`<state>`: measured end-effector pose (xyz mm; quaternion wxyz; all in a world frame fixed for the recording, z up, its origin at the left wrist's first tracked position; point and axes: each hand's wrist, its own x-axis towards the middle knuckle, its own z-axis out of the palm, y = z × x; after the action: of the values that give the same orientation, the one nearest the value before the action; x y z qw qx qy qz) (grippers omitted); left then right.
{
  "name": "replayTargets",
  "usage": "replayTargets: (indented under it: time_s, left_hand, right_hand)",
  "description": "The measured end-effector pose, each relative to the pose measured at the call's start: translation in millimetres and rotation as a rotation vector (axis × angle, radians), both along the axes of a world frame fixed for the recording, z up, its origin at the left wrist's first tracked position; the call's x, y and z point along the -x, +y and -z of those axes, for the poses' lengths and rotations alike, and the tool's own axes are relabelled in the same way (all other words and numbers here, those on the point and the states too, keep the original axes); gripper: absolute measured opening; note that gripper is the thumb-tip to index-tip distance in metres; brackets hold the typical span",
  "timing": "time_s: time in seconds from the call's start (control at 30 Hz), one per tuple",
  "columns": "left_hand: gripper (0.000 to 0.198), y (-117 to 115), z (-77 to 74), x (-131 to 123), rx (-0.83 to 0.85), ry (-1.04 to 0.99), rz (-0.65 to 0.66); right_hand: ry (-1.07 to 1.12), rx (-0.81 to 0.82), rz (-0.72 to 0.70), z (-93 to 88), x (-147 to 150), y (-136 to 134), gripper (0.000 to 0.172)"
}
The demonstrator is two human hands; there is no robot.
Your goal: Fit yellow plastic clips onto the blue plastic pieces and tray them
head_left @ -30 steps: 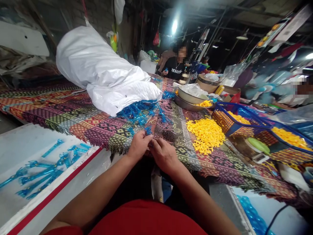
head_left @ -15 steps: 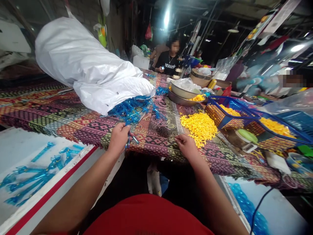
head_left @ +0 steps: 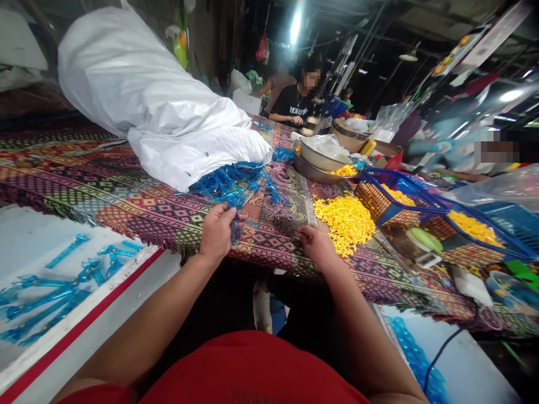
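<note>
My left hand (head_left: 217,231) is closed around a translucent blue plastic piece (head_left: 236,229), whose lower end hangs past the fingers. My right hand (head_left: 316,242) has its fingertips pinched together at the right edge of a small heap of tiny dark pieces (head_left: 284,226); anything between them is too small to see. Beyond my left hand, many blue plastic pieces (head_left: 229,182) spill from the mouth of a big white sack (head_left: 168,123) lying on the table. A pile of small yellow plastic parts (head_left: 345,221) lies just beyond my right hand.
A patterned cloth (head_left: 138,207) covers the table. Blue baskets (head_left: 389,213) of yellow parts and stacked metal bowls (head_left: 322,160) stand to the right. White foam boxes with blue pieces (head_left: 63,297) sit low on both sides. A person (head_left: 290,104) works across the table.
My left hand has moved right and slightly up with the blue piece, which is now more upright. My right hand's fingertips have come up to the dark heap. The view has shifted slightly.
</note>
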<state>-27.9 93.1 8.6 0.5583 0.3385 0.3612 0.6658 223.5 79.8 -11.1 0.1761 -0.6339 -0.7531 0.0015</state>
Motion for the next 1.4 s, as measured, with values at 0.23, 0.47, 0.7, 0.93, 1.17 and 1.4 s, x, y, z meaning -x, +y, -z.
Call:
replayTargets:
  time_s: [0.23, 0.47, 0.7, 0.93, 1.17, 1.4]
  left_hand:
    - [0.017, -2, 14.7, -9, 0.043, 0.051, 0.107]
    - [0.013, -13, -1.8, -9, 0.133, -0.046, 0.167]
    - [0.014, -31, -6.3, -29, 0.196, 0.037, 0.326]
    - [0.015, -33, 2.8, -28, 0.204, 0.120, 0.316]
    - [0.011, -33, 3.7, -31, 0.197, 0.177, 0.347]
    - [0.013, -32, 7.1, -30, 0.186, 0.210, 0.354]
  right_hand:
    - [0.045, -0.035, -0.129, -4.2, -13, -10, 0.021]
    - [0.025, 0.012, 0.109, -11.0, -58, -33, 0.019]
    - [-0.270, 0.087, 0.133, -11.5, -39, -39, 0.027]
    - [-0.301, 0.121, 0.248, -15.9, -66, -50, 0.021]
    - [-0.174, 0.112, 0.209, -10.3, -78, -55, 0.019]
    - [-0.302, 0.070, 0.238, -7.7, -71, -44, 0.023]
